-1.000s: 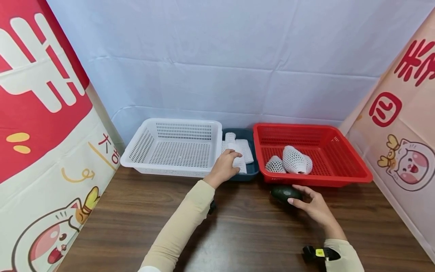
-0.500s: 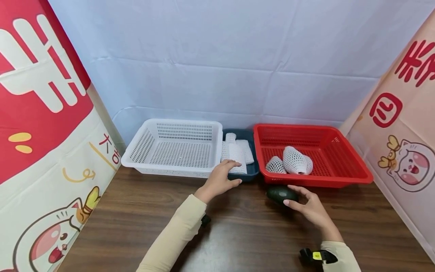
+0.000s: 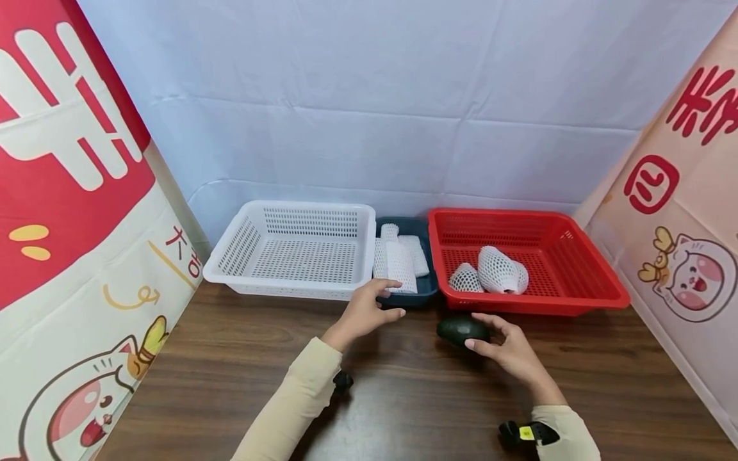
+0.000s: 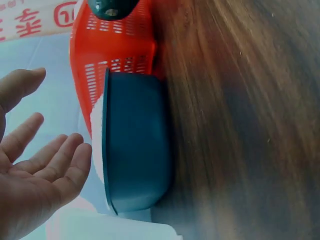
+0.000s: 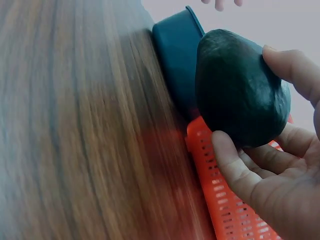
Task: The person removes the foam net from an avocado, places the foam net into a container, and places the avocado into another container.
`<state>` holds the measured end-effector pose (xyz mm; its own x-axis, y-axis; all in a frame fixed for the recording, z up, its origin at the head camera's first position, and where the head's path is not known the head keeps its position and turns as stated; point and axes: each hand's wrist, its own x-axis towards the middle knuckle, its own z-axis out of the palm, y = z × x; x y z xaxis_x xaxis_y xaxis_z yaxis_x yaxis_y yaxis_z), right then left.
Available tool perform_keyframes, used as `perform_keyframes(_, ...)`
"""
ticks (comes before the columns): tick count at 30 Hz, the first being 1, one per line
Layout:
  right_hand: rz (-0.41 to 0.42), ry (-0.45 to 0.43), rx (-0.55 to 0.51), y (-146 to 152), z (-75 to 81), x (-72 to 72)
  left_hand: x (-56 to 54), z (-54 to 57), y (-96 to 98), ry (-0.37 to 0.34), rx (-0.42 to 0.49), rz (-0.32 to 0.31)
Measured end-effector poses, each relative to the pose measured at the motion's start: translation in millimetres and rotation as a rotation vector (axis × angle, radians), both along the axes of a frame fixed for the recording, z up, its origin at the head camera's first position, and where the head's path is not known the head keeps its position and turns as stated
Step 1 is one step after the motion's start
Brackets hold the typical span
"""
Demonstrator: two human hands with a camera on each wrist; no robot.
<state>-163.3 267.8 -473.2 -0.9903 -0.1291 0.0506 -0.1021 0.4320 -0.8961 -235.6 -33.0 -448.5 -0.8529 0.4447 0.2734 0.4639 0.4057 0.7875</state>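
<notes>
A dark green avocado point(image 3: 463, 330) is gripped between the thumb and fingers of my right hand point(image 3: 507, 349), held over the table in front of the red basket. The right wrist view shows the same avocado point(image 5: 240, 90) close up, its rounder end toward the palm. My left hand point(image 3: 363, 314) holds nothing; its fingers are spread and relaxed at the front rim of the dark blue bin point(image 3: 423, 294). White foam net sleeves point(image 3: 401, 266) lie in that bin. In the left wrist view the left hand point(image 4: 45, 160) hovers beside the bin's rim.
A white perforated basket point(image 3: 294, 288) stands at the left, with no contents showing. The red basket point(image 3: 536, 306) at the right contains several net-wrapped pieces point(image 3: 498, 270). All three containers line up along the back of the wooden table point(image 3: 415, 397), before a pale cloth backdrop point(image 3: 357, 115).
My left hand has drawn back from over the foam sleeves toward the bin's front edge, empty. My right hand has carried the avocado leftward.
</notes>
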Motion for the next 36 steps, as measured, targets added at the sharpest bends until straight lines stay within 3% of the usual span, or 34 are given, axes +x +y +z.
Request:
perform_keyframes(7,0.012,0.009,-0.007,-10,-1.7,-1.3,2.5,-4.2,-3.2,-0.084,0.062,-0.003)
perform_keyframes(15,0.014,-0.002,-0.033,-19,-2.3,-3.4,4.6,-9.0,-5.3,-0.286,0.236,-0.016)
perform_keyframes(22,0.018,-0.007,-0.058,-25,-3.1,-7.7,24.8,19.4,-7.8,-0.423,0.318,-0.025)
perform_keyframes(29,0.017,0.009,-0.069,-33,-2.8,-12.0,27.9,12.0,-4.2,-0.531,0.376,-0.044)
perform_keyframes(36,0.025,0.001,-0.086,-38,-3.5,-15.1,18.0,-15.4,1.7,-0.548,0.399,-0.034)
